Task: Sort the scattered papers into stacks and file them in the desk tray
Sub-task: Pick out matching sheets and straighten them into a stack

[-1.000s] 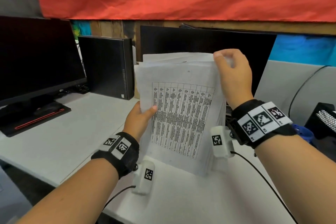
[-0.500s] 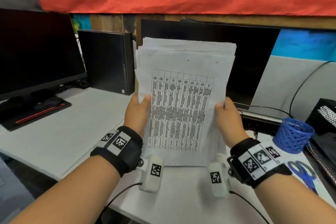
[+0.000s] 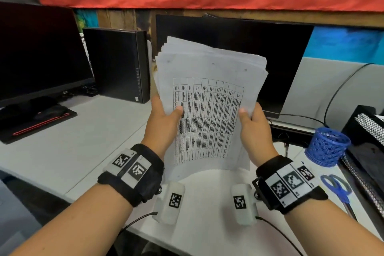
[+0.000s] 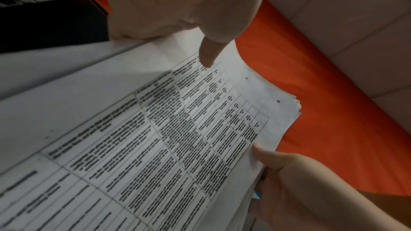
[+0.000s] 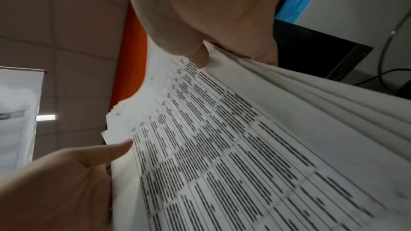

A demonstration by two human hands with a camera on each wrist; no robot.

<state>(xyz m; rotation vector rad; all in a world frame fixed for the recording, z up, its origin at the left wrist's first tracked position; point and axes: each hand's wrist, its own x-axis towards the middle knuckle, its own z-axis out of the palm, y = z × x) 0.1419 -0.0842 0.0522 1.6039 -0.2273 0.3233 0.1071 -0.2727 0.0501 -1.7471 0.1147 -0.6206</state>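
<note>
A thick stack of white papers [image 3: 209,97], its top sheet printed with a dense table, stands nearly upright above the white desk [image 3: 87,143], tilted a little to the right. My left hand [image 3: 164,118] grips its left edge, thumb on the front sheet. My right hand [image 3: 252,124] grips the right edge the same way. In the left wrist view the stack of papers [image 4: 155,138] fills the frame under my left thumb [image 4: 209,55]. The right wrist view shows the papers [image 5: 233,147] fanned at the edge below my right thumb [image 5: 200,57]. The sheets' top edges are uneven.
A black monitor [image 3: 37,56] and a dark mouse pad [image 3: 35,122] sit at the left, a black computer case [image 3: 118,62] behind. Another monitor [image 3: 232,48] stands behind the papers. A blue mesh cup [image 3: 328,145], blue scissors [image 3: 336,189] and a black tray [image 3: 365,131] are at the right.
My right hand dropped from the stack's top right corner to its right edge. The stack rose off the desk and now tilts to the right.
</note>
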